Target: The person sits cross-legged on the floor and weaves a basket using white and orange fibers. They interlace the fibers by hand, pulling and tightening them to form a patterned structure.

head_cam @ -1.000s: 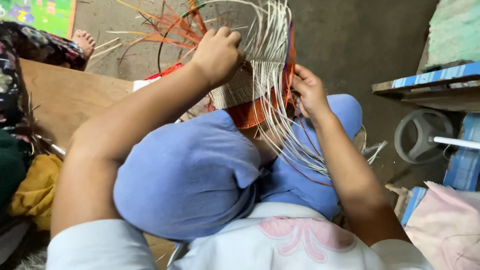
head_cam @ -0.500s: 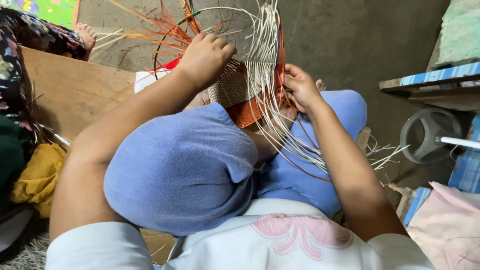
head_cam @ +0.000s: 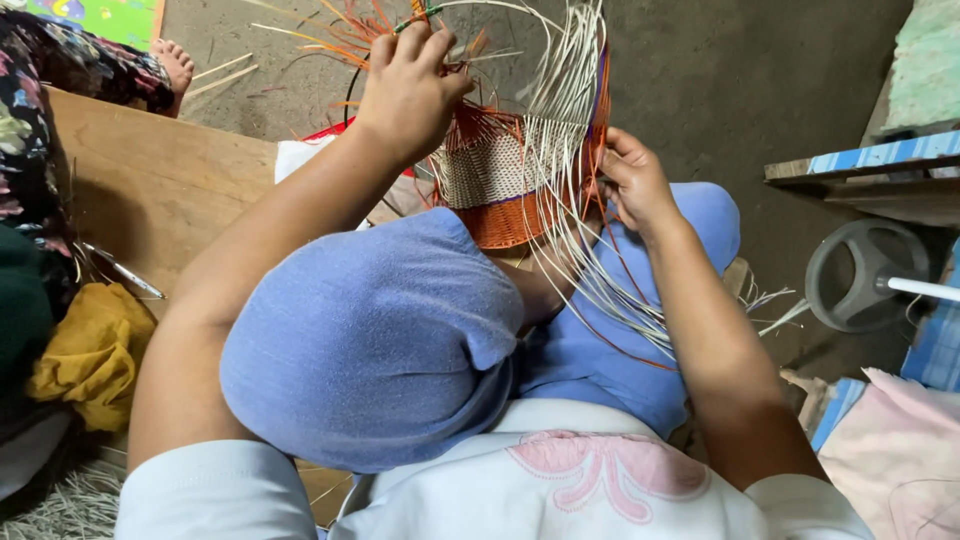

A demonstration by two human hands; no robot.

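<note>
In the head view, a half-woven orange and white basket (head_cam: 500, 185) rests on the person's knees, in the middle, a bit far. The left hand (head_cam: 408, 90) has its fingers curled shut around thin strips (head_cam: 575, 90) at the far rim. The right hand (head_cam: 632, 182) pinches the strips at the basket's right side. This looks like the weaving step. Next, a loose strip likely needs tucking between the upright ones, gently.

Both hands reach forward, left hand (head_cam: 408, 85) fingers curled, right hand (head_cam: 634, 180) pinching.
</note>
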